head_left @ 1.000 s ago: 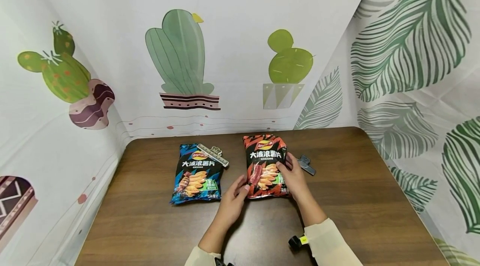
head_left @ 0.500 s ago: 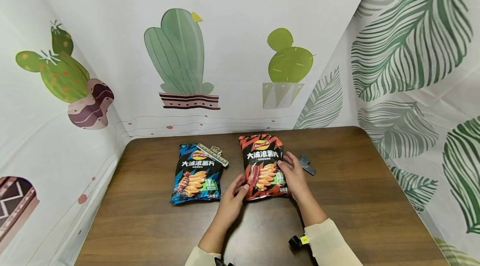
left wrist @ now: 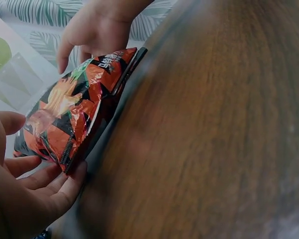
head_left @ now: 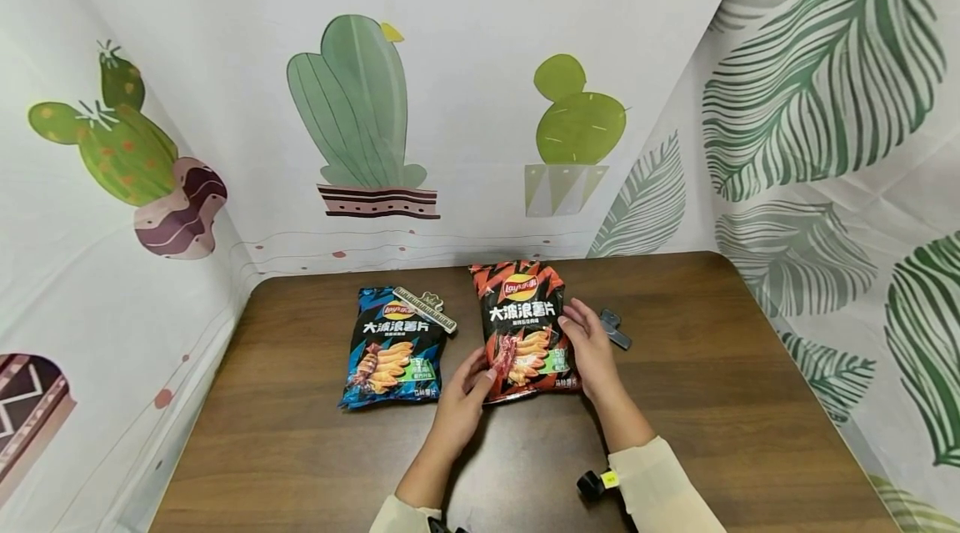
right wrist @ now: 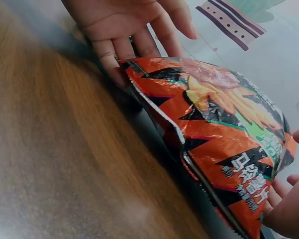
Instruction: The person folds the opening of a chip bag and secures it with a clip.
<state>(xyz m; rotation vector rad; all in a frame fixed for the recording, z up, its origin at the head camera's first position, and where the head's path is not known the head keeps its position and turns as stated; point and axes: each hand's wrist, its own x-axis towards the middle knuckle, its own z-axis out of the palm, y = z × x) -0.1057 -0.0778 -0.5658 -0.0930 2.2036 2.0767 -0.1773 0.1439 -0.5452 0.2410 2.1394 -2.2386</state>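
Red-and-black puffy plastic chip bag (head_left: 525, 320) is between left hand (head_left: 461, 399) at eight o'clock and right hand (head_left: 594, 356) at three, fingers loose (just touching). Straightening seems underway; next likely calls for gentle nudges.

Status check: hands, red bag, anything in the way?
Left hand at red bag's lower left, right hand at its right edge. Printed front faces head camera. Blue bag and gray clip not between hands.

Left hand (right wrist: 120, 22) and right hand (right wrist: 291, 209) flank the bag (right wrist: 209, 117)
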